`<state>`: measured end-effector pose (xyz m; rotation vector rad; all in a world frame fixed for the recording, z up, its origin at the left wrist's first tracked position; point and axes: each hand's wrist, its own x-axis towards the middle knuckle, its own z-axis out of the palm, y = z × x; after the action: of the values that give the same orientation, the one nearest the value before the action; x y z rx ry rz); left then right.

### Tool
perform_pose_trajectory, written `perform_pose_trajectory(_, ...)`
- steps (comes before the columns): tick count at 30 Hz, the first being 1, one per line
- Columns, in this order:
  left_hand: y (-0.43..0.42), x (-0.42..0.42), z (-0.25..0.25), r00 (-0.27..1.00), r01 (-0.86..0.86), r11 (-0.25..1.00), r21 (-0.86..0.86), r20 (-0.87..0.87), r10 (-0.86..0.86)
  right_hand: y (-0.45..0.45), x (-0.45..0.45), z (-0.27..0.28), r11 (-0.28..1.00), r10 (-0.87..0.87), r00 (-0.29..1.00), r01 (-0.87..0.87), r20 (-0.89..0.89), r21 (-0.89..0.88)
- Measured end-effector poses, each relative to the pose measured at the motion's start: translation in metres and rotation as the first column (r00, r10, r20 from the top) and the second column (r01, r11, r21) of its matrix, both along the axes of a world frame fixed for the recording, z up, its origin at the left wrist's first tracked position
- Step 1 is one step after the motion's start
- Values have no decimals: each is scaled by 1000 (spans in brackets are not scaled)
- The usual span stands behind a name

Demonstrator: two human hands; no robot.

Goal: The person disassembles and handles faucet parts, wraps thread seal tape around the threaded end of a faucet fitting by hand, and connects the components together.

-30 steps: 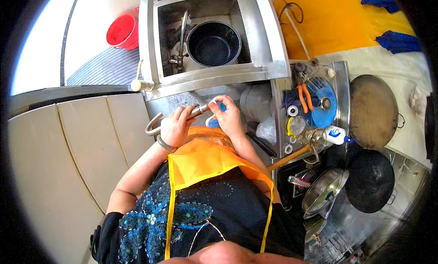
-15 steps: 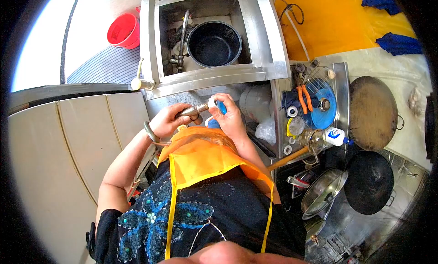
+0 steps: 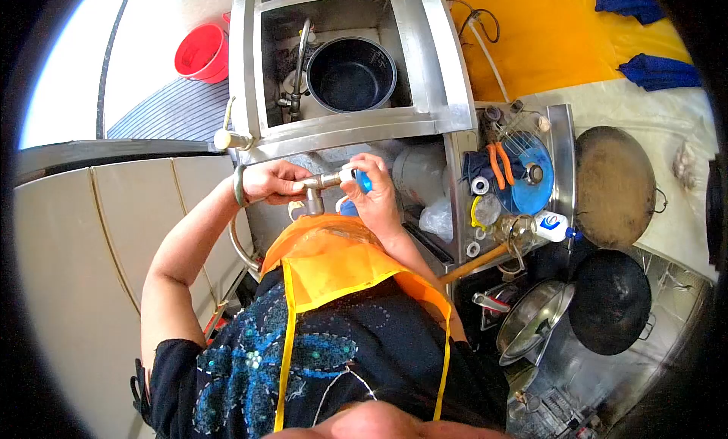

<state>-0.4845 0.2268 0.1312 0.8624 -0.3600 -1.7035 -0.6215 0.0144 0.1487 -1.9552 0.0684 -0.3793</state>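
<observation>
My left hand (image 3: 277,183) is closed around one end of a T-shaped metal pipe fitting (image 3: 313,189), held just above the orange apron (image 3: 345,261). A short leg of the fitting points down toward the apron. At its other end, my right hand (image 3: 371,189) is closed, thumb and fingers pinching a small round blue piece (image 3: 364,181) beside a whitish tip. My fingers hide most of the blue piece, so its exact kind is unclear. A bangle (image 3: 240,186) circles my left wrist.
Ahead is a steel sink (image 3: 334,120) with a tap (image 3: 301,67) and a black pot (image 3: 351,75). Orange-handled pliers (image 3: 497,166), a blue plate (image 3: 537,181) and a white bottle (image 3: 553,227) lie to the right. A red bucket (image 3: 203,52) stands at the far left.
The left hand has shifted left and up, and the fitting has turned so its short leg shows pointing down. My right hand stays at the fitting's other end with the blue piece.
</observation>
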Motion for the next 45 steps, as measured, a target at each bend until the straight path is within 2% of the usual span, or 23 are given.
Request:
perform_pose_trajectory(1, 0, -4, -5, 999, -18, 1000, -7, -47, 18, 0, 0, 2, 999, -28, 1000, 28, 11, -38)
perform_pose_trajectory(2, -1, -9, -9, 996, -35, 998, -54, -82, 30, 0, 0, 6, 1000, -6, 1000, 6, -5, -15)
perform_pose_trajectory(7, 5, -14, -20, 986, -12, 998, -67, -169, 0, 1, -6, 12, 993, 65, 996, -58, -69, 98)
perform_pose_trajectory(10, 3, -15, -14, 983, -43, 997, -65, -184, 30, 2, -4, 15, 997, 32, 999, -33, -16, -70)
perform_pose_trajectory(13, 1, -19, -9, 984, -68, 996, -64, -169, 57, -1, -4, 13, 991, 56, 998, -59, -29, -119)
perform_pose_trajectory(18, 5, -23, -26, 959, -39, 995, -95, -284, 11, -4, -6, 13, 981, 189, 981, -187, -34, 53)
perform_pose_trajectory(19, 6, -25, -28, 937, -52, 993, -104, -349, 13, -3, -7, 11, 973, 214, 976, -209, -43, 102)
perform_pose_trajectory(22, 9, -35, -38, 852, -88, 991, -104, -524, 21, -1, -7, 5, 976, 212, 977, -213, 11, 46)
perform_pose_trajectory(25, 10, -52, -53, 789, -95, 987, -133, -614, -7, -2, -7, 11, 970, 235, 972, -235, -8, 64)
perform_pose_trajectory(29, 15, -64, -49, 703, -81, 986, -145, -710, -47, 0, -12, 17, 960, 268, 954, -253, -136, 117)
perform_pose_trajectory(30, 15, -69, -55, 693, -74, 976, -205, -714, -97, 1, -13, 15, 954, 278, 950, -257, -143, 152)
perform_pose_trajectory(31, 19, -75, -64, 674, -88, 981, -173, -735, -69, 2, -13, 14, 947, 288, 946, -259, -150, 187)
perform_pose_trajectory(34, 29, -91, -74, 611, -129, 989, -68, -791, 25, 1, -13, 12, 943, 323, 938, -308, -123, 123)
perform_pose_trajectory(37, 20, -92, -53, 617, -195, 970, -142, -787, 9, 3, -15, 7, 932, 315, 935, -273, -160, 238)
perform_pose_trajectory(38, 17, -95, -54, 645, -229, 968, -102, -761, 72, 2, -17, 2, 933, 288, 942, -236, -170, 270)
perform_pose_trajectory(40, 5, -83, -24, 887, -174, 984, 33, -429, 171, -1, -21, -12, 929, 234, 953, -161, -193, 332)
perform_pose_trajectory(41, 2, -76, -15, 955, -168, 980, 106, -229, 189, -2, -24, -18, 939, 211, 957, -143, -198, 313)
perform_pose_trajectory(42, 8, -74, -37, 958, -173, 985, 19, -230, 173, -3, -26, -24, 948, 189, 961, -125, -203, 294)
perform_pose_trajectory(43, 11, -73, -49, 969, -189, 982, 23, -157, 191, -4, -27, -28, 956, 168, 964, -107, -208, 275)
perform_pose_trajectory(45, 27, -63, -64, 968, -209, 972, 105, -118, 221, -5, -28, -30, 967, 152, 964, -100, -217, 234)
